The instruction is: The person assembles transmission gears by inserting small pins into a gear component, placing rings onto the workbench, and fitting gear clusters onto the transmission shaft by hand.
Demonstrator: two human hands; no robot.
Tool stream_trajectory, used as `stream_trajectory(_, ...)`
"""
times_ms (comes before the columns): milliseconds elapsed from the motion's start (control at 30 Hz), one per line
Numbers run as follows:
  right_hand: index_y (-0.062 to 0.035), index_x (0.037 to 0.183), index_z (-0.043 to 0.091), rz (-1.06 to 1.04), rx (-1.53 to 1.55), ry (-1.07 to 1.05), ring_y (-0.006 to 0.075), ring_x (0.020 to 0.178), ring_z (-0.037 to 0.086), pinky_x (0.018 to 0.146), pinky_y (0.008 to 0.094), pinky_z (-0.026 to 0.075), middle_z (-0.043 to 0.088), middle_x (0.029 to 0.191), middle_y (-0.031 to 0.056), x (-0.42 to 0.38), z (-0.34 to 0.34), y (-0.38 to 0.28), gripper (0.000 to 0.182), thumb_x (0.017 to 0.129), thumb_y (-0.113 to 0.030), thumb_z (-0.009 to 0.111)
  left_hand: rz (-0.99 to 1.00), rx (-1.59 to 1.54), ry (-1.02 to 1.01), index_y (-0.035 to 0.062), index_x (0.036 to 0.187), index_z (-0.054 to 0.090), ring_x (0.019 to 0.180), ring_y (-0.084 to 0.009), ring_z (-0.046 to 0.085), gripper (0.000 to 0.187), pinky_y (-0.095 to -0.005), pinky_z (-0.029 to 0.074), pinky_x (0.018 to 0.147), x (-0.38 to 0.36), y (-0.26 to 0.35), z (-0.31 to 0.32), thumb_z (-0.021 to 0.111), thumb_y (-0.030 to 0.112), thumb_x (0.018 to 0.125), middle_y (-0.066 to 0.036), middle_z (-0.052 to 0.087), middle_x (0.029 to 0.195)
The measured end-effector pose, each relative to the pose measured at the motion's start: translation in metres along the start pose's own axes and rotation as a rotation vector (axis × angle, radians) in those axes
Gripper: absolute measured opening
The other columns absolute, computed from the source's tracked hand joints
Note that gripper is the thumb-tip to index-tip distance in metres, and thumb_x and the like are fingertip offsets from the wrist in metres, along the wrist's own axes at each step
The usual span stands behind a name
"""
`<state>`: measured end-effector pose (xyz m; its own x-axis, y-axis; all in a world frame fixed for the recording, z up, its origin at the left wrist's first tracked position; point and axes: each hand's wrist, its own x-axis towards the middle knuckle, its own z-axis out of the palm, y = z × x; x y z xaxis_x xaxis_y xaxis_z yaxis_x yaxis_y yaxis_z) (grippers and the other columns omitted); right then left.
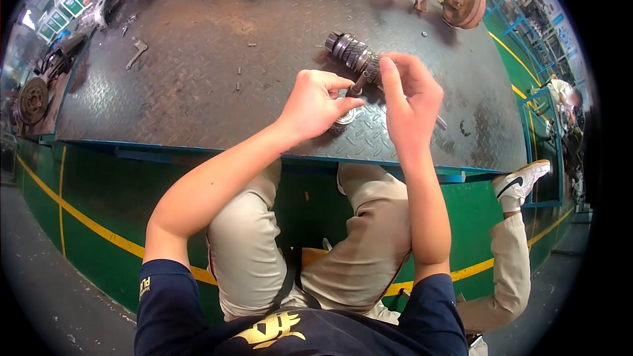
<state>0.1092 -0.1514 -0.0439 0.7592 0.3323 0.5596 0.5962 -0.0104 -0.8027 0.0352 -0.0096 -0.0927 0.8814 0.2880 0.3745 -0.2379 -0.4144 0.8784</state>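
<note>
On the steel tabletop lies a transmission gear shaft (pixel 353 51), a row of dark toothed gears pointing away to the upper left. My left hand (pixel 315 102) pinches a short dark metal rod (pixel 361 83) between thumb and fingers, just in front of the shaft. My right hand (pixel 414 95) is closed at the shaft's near right end, thumb against fingers; what lies between the fingertips is too small to make out. Partly hidden under my left hand, a round bearing with a gear (pixel 344 118) rests near the table edge.
Rusty axle parts with a brake drum (pixel 465 3) lie at the back right. A metal bracket (pixel 137 52) and small pins are scattered leftward. A broken-looking dark ring (pixel 465 129) sits at right. Another person's leg and shoe (pixel 521 181) extend beside the table.
</note>
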Motion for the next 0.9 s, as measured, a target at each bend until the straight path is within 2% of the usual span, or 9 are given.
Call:
stream_trajectory(333, 0.0008, 0.091, 0.069, 0.04, -0.018, -0.104, 0.0028, 0.053, 0.045, 0.048, 0.0218, 0.035, 0.055, 0.058, -0.0013, -0.003, -0.002, 0.001, 0.011, 0.087, -0.008, 0.073, -0.015, 0.002, 0.0, -0.0038, 0.099, 0.074, 0.058, -0.0058, 0.037, 0.03, -0.0279, 0.035, 0.052, 0.0, 0.0, 0.001, 0.082, 0.01, 0.074, 0.002, 0.041, 0.059)
stream_trajectory(400, 0.0009, 0.09, 0.069, 0.054, -0.048, -0.126, 0.0033, 0.052, 0.046, 0.048, 0.0222, 0.035, 0.055, 0.058, -0.0007, -0.004, 0.0, 0.001, 0.012, 0.086, -0.009, 0.074, -0.054, 0.023, 0.009, -0.0016, 0.097, 0.076, 0.052, -0.0118, 0.046, 0.032, -0.032, 0.042, 0.053, 0.002, 0.0, 0.0, 0.085, 0.014, 0.071, -0.008, 0.052, 0.056)
stream_trajectory(633, 0.0013, 0.087, 0.069, 0.078, -0.166, -0.207, 0.0058, 0.05, 0.046, 0.048, 0.0245, 0.037, 0.054, 0.056, 0.0015, -0.004, 0.001, 0.003, 0.014, 0.083, -0.01, 0.076, -0.096, 0.052, -0.027, -0.0001, 0.095, 0.077, 0.051, -0.0109, 0.043, 0.029, -0.0319, 0.041, 0.051, 0.004, 0.003, -0.004, 0.085, 0.013, 0.071, -0.007, 0.049, 0.055)
stream_trajectory(700, 0.001, 0.089, 0.069, 0.079, -0.177, -0.21, 0.0068, 0.051, 0.047, 0.049, 0.0253, 0.038, 0.054, 0.057, 0.0022, -0.006, 0.0, 0.005, 0.013, 0.083, -0.009, 0.076, -0.128, 0.102, -0.09, 0.0014, 0.095, 0.077, 0.051, -0.0101, 0.045, 0.027, -0.0315, 0.041, 0.051, 0.005, 0.002, -0.006, 0.085, 0.014, 0.072, -0.008, 0.052, 0.055)
stream_trajectory(767, 0.0006, 0.092, 0.069, 0.064, -0.167, -0.225, 0.0077, 0.052, 0.047, 0.049, 0.0261, 0.038, 0.055, 0.058, 0.0029, -0.008, 0.002, 0.007, 0.013, 0.083, -0.008, 0.075, -0.052, 0.014, -0.063, 0.0022, 0.094, 0.077, 0.057, -0.0036, 0.041, 0.018, -0.0277, 0.038, 0.051, 0.008, 0.002, -0.004, 0.078, 0.01, 0.077, 0.002, 0.05, 0.055)
stream_trajectory(800, 0.0003, 0.095, 0.068, 0.032, -0.237, -0.221, 0.0086, 0.053, 0.049, 0.051, 0.0269, 0.04, 0.056, 0.06, 0.0032, -0.011, 0.001, 0.007, 0.014, 0.084, -0.007, 0.074, -0.031, -0.09, -0.036, 0.003, 0.095, 0.077, 0.061, -0.0024, 0.047, 0.018, -0.0287, 0.044, 0.054, 0.008, 0.002, 0.001, 0.075, 0.009, 0.079, -0.002, 0.059, 0.058)
stream_trajectory(833, -0.0001, 0.098, 0.068, -0.019, -0.276, -0.216, 0.0095, 0.055, 0.05, 0.052, 0.0277, 0.041, 0.057, 0.062, 0.0035, -0.011, 0.007, 0.007, 0.015, 0.085, -0.007, 0.073, -0.021, -0.101, -0.015, 0.0033, 0.093, 0.077, 0.065, -0.0022, 0.051, 0.018, -0.0299, 0.048, 0.057, 0.007, 0.01, -0.002, 0.07, 0.005, 0.077, -0.01, 0.063, 0.061)
stream_trajectory(867, -0.0004, 0.1, 0.067, 0.011, -0.275, -0.214, 0.0099, 0.057, 0.051, 0.054, 0.0283, 0.042, 0.058, 0.064, 0.0037, -0.013, 0.013, 0.004, 0.016, 0.086, -0.007, 0.072, 0.014, -0.031, -0.02, 0.0036, 0.089, 0.077, 0.064, -0.0024, 0.05, 0.019, -0.0302, 0.049, 0.058, 0.008, 0.004, -0.003, 0.067, 0.002, 0.074, -0.015, 0.061, 0.061)
stream_trajectory(900, -0.0007, 0.102, 0.067, 0.044, -0.266, -0.225, 0.0103, 0.059, 0.052, 0.055, 0.0289, 0.044, 0.059, 0.066, 0.0039, -0.015, 0.015, 0.0, 0.016, 0.087, -0.007, 0.071, -0.031, -0.018, -0.011, 0.0038, 0.087, 0.077, 0.063, -0.0059, 0.056, 0.018, -0.0324, 0.05, 0.06, 0.008, 0.001, -0.004, 0.067, 0.001, 0.072, -0.02, 0.063, 0.066)
